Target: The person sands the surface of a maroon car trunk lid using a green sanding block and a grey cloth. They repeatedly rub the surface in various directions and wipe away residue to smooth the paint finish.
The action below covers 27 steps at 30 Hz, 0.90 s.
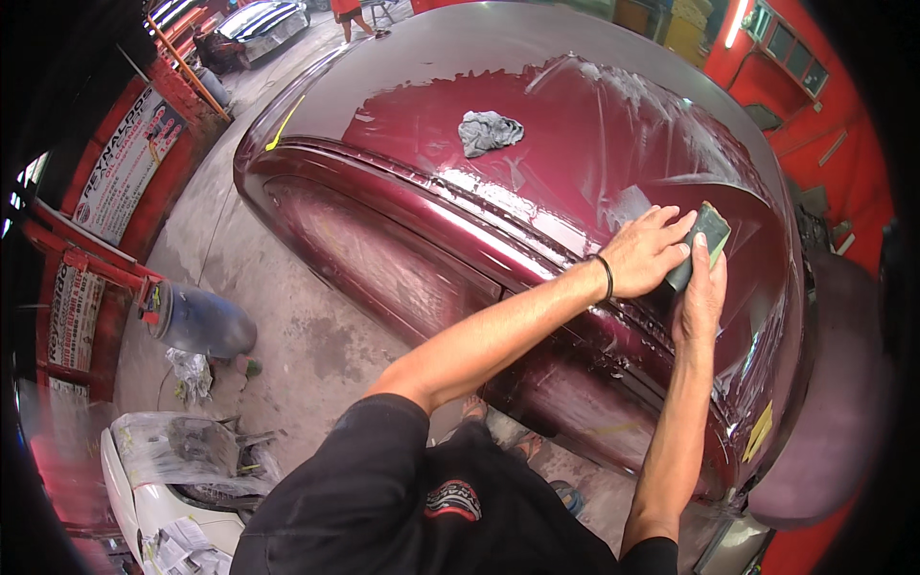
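Above the glossy maroon car roof (422, 115), both my hands meet at a small block wrapped in dark sandpaper, a sanding block (708, 222) with a green-yellow edge. My right hand (702, 295) grips it from below, the thumb laid along its face. From the left, my left hand (648, 251) reaches over with bent fingers, their tips on the dark sheet; a black band circles that wrist. Pale, milky wet streaks (661, 115) cover the roof beyond my hands. A crumpled grey cloth (489, 132) lies on the roof, to the left of my hands.
A blue drum (206, 321) stands on the concrete floor at left, with crumpled plastic (190, 374) beside it. A white car part (144, 479) under plastic sheeting is at lower left. Another person's legs (353, 24) show at the far end. Red walls (834, 115) rise at right.
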Tool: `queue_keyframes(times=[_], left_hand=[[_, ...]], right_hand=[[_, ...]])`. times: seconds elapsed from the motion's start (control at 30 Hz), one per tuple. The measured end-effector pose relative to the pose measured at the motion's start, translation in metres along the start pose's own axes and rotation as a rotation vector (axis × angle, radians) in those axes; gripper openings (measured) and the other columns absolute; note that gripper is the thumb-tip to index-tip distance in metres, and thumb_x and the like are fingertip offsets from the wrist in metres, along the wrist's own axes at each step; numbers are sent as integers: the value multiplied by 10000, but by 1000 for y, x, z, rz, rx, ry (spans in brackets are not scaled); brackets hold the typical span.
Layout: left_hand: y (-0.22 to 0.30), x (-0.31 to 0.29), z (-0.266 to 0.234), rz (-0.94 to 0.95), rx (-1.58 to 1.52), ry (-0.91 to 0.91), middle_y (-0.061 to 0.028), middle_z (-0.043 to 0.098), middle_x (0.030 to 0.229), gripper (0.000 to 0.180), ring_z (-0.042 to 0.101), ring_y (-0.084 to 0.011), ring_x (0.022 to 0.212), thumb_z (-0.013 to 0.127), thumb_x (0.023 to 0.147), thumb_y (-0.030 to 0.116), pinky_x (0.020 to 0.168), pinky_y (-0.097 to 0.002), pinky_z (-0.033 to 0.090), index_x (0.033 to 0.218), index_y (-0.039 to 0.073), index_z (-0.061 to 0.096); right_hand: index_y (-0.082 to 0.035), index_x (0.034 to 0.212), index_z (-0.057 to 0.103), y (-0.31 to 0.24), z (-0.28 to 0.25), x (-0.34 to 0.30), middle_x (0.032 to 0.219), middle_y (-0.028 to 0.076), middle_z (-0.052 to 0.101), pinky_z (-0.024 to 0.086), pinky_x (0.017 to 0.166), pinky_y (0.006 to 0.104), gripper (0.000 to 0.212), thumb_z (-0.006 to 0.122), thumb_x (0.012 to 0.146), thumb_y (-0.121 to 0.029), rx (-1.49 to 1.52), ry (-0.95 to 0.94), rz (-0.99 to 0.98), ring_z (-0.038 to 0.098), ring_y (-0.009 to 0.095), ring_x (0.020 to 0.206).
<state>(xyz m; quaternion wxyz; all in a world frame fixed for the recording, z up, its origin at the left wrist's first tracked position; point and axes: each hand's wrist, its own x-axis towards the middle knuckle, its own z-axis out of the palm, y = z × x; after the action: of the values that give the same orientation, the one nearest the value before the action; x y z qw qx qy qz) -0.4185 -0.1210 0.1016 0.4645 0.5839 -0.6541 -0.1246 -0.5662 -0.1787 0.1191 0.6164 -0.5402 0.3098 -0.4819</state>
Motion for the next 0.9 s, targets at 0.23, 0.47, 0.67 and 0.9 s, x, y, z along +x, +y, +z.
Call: queue_keyframes(times=[0.23,0.47,0.67,0.9], left_hand=[[17,-114,-113,-154,-451,-726,-94,800,955,282,736,-161,850,662,1106,249,802,-357,609,1153,12,808],[-129,-628,-11,-1172,-374,-541,-47,828,877,130,774,-201,817,748,1036,157,764,-401,638,1047,64,838],[-83,-602,18,-1142,-1049,-221,-87,820,1062,260,753,-179,986,774,1073,260,924,-365,600,1074,6,828],[-54,-482,-15,-1113,-1044,-119,-99,813,1170,303,734,-157,1107,712,1131,276,1019,-328,582,1256,29,834]], right_hand=[[-22,1473,537,11,-75,21,1274,264,724,538,1029,521,500,664,1121,-355,-1222,124,-345,726,433,1173],[25,1447,551,40,-73,22,1270,284,709,532,1031,558,490,696,1074,-256,-1312,99,-434,685,489,1195],[-23,1375,594,22,-58,38,1242,270,727,536,995,597,425,711,1043,-260,-1479,47,-376,690,501,1165],[-2,1308,601,38,1,80,1191,294,724,547,953,625,411,724,1023,-272,-1520,-10,-442,708,516,1124]])
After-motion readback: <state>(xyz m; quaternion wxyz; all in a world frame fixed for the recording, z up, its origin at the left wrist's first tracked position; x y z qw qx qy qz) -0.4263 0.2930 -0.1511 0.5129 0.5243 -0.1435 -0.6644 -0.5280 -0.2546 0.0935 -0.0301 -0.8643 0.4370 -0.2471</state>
